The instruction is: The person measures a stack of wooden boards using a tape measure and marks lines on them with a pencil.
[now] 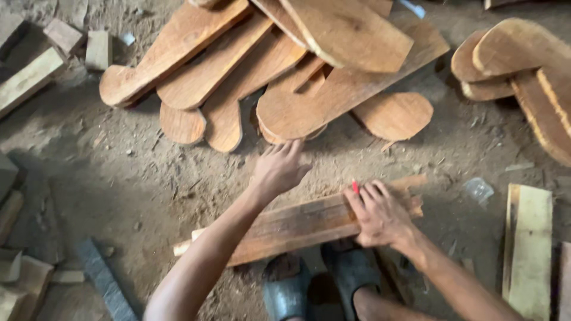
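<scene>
My right hand [380, 217] presses a long rough brown wooden plank [297, 226] on the dusty ground, pinching a small red marker [355, 186]. My left hand [279, 169] reaches, fingers loose and empty, toward the heap of rounded paddle-shaped wooden boards [279, 71] just beyond.

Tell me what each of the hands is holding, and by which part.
The right hand presses on the long brown wooden plank near its right end, with a small red marker between its fingers. The left hand holds nothing.
</scene>
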